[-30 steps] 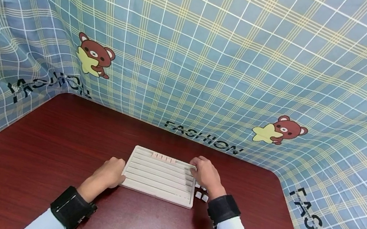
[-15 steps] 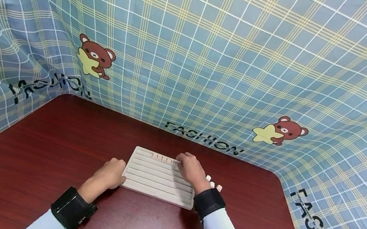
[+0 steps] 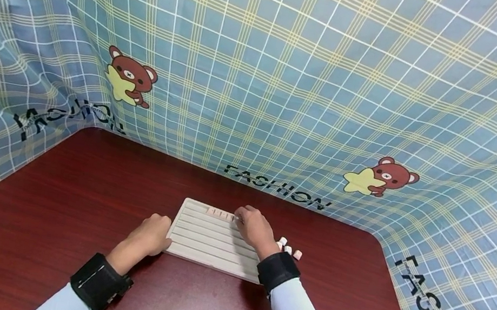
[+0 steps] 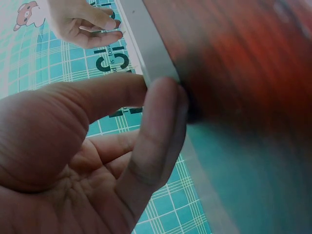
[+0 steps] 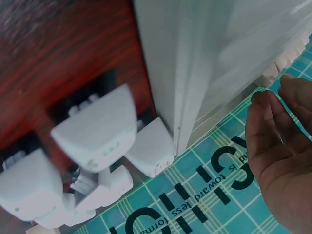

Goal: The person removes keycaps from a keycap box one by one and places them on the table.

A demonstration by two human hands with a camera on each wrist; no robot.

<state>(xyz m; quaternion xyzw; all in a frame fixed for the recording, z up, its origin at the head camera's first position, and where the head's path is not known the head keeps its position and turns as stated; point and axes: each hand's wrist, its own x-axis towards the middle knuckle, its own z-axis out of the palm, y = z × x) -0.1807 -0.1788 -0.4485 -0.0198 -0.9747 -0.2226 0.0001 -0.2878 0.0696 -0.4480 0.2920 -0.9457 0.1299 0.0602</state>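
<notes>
So in the head view the ribbed tray point(image 3: 212, 238) lay flat on the dark red table point(image 3: 53, 171), with the right hand point(image 3: 256, 228) over its far side, at the right end of a short row of pinkish pieces point(image 3: 220, 214). Compared with 1 second earlier, that hand had moved left along the tray, from the far right corner to the row's end, and its shift uncovered at least 3 loose caps point(image 3: 298, 255) past the tray's right side. To me that put the work at the row now, not out by the loose stuff. The left hand point(image 3: 152, 234) had barely budged from the tray's left edge. The left wrist view made its hold clear: thumb and bent fingers pinching the rim, which I'd guess was to steady the tray. The right hand showed up there too, fingers bent, but I couldn't tell whether anything was between the tips. In the right wrist view its fingertips were close to the row, and again I couldn't say if they had a piece. Several white caps lay just beside the tray, a few showing stubby undersides.
</notes>
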